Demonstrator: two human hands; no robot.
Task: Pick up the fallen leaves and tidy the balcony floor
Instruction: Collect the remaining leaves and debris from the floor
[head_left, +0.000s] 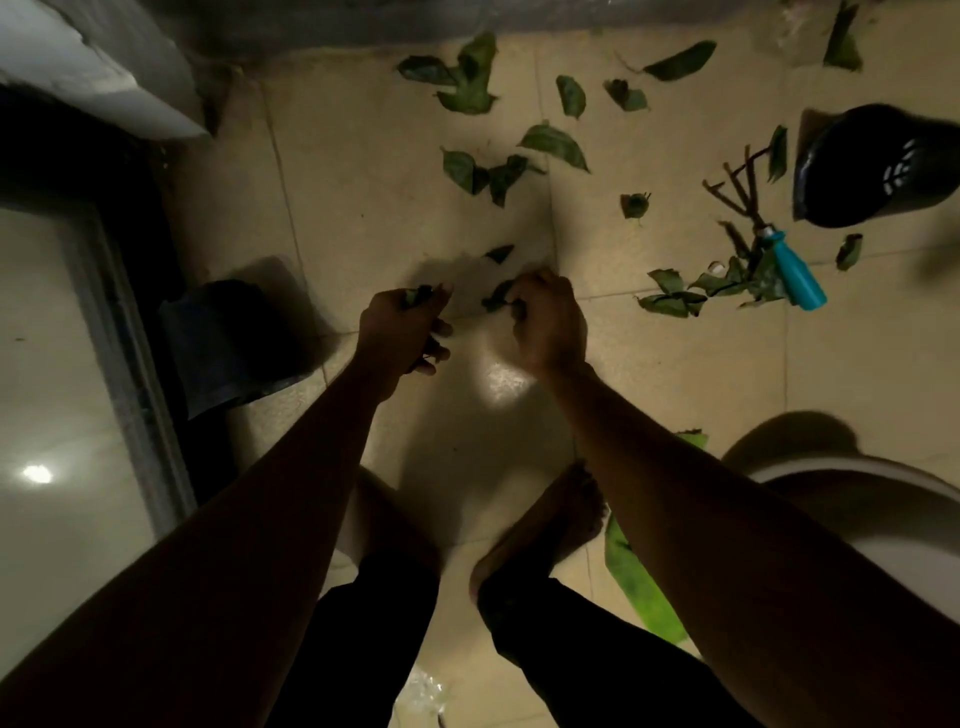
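Dim balcony, pretty shadowy overall. Beige tile floor (363, 218), dark grout lines crossing it. Bright glare patch (501, 376) on tile mid-frame. Grey wall (363, 21) along far edge, white ledge (104, 78) sticking out at far left corner. Left side: dark door track (130, 338), beyond it glossy pale indoor floor (47, 364) with small round light reflection (37, 474).

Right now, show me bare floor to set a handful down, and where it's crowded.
Free: tiles beyond the left hand, between dark bag and leaves; tiles between teal bottle and white basin. Crowded: around the twigs and black pot.
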